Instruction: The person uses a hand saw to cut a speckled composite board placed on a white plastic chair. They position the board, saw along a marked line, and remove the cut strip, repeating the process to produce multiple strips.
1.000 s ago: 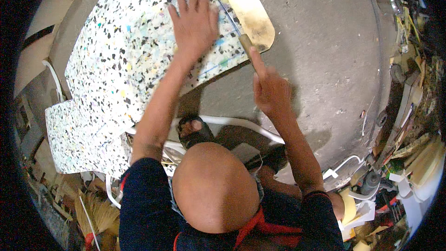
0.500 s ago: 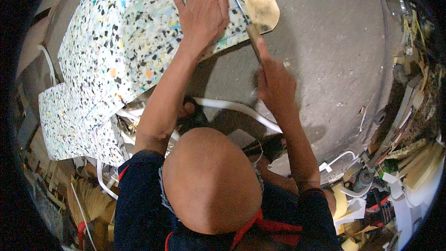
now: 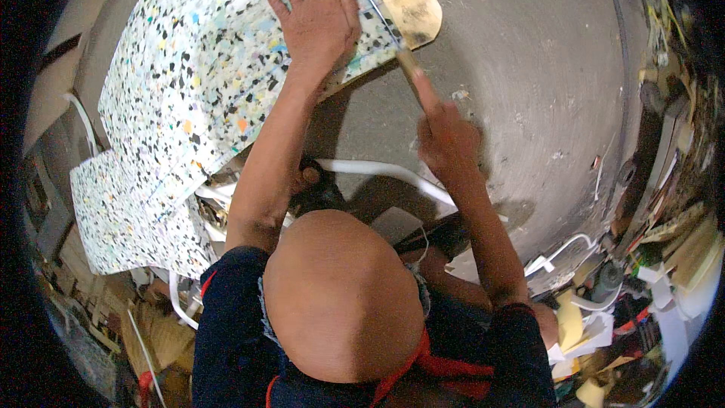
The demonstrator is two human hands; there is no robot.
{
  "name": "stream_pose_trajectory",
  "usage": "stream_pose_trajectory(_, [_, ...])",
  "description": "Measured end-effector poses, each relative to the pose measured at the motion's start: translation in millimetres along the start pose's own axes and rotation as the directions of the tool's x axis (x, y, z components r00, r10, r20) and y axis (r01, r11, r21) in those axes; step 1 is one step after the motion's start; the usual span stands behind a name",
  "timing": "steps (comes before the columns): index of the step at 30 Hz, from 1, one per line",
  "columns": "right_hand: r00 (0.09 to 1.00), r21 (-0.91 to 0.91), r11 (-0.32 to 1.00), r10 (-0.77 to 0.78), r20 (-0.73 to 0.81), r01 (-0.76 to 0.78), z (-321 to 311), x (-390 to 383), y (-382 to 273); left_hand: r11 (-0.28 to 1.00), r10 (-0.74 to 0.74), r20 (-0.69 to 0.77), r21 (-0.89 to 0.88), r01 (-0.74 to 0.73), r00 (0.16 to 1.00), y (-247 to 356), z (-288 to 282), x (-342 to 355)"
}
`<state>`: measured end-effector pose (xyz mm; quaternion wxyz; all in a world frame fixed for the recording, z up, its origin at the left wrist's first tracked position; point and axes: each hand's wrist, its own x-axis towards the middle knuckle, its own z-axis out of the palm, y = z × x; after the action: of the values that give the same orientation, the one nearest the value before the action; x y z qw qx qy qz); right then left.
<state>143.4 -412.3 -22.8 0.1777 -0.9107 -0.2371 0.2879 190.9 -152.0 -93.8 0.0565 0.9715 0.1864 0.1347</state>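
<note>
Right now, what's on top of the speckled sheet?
The left hand rests on the speckled sheet, and a thin blade runs near its right edge. What the hand covers is hidden.

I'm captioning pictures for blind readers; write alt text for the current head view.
A person's left hand lies spread on a speckled white sheet while the right hand grips a thin-bladed tool near the sheet's edge. A tan board lies alongside.
</note>
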Motion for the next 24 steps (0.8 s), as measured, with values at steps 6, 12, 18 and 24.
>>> stream_pose_trajectory(6, [0.999, -0.028, 0.999, -0.022, -0.032, 0.022, 12.3, -38.4, 16.7, 0.999, 0.015, 0.017, 0.050, -0.016, 1.000, -8.6, 13.2, -2.8])
stream_pose_trajectory(12, [0.999, -0.027, 0.999, 0.040, 0.000, -0.040, 13.1, -59.3, 25.2, 1.000, -0.006, 0.034, -0.027, 0.007, 0.999, -5.1, 12.0, -4.7])
stream_pose_trajectory(18, [0.994, 0.027, 0.998, -0.058, -0.092, 0.061, 28.7, 2.8, 20.3, 0.998, 0.001, 0.089, -0.068, 0.005, 0.996, -3.5, 7.4, -1.8])
stream_pose_trajectory(24, [0.977, 0.128, 0.986, -0.078, -0.200, 0.105, 50.1, -61.8, 56.8, 0.998, 0.013, 0.110, -0.070, -0.005, 0.994, -1.3, 3.7, 0.2])
